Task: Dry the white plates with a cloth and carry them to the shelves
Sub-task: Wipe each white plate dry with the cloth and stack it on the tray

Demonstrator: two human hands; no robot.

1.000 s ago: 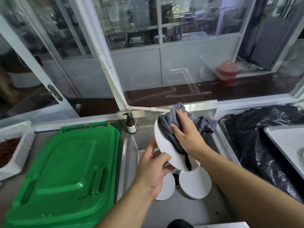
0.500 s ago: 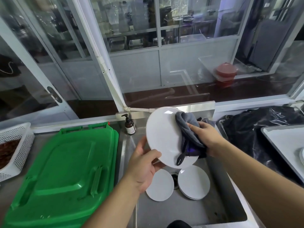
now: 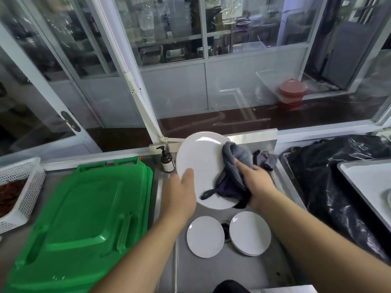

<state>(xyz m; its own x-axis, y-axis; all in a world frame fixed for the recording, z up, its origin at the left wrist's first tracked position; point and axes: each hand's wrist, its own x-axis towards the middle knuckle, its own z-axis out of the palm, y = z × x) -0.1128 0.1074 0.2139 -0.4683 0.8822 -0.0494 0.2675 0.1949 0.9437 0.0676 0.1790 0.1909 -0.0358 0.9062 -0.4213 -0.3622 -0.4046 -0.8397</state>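
Above the steel sink (image 3: 211, 273) I hold a round white plate (image 3: 201, 157) tilted toward me. My left hand (image 3: 179, 197) grips its left rim, thumb on the face. My right hand (image 3: 257, 185) grips a grey cloth (image 3: 234, 161) and presses it against the plate's right side; a dark strap of the cloth hangs across the plate. On the sink floor lie a single white plate (image 3: 205, 236) and, right of the drain, a small stack of white plates (image 3: 249, 233).
A green bin lid (image 3: 84, 218) covers the counter on the left, with a white perforated basket (image 3: 23, 187) beyond it. A brown pump bottle (image 3: 167, 161) stands at the sink's back left corner. A black plastic bag (image 3: 330, 187) and a white tray (image 3: 372, 187) lie on the right.
The plate has turned its face more toward me. My right hand has slid the cloth from the plate's middle to its right edge and lower, while my left hand shifted its hold up the left rim.
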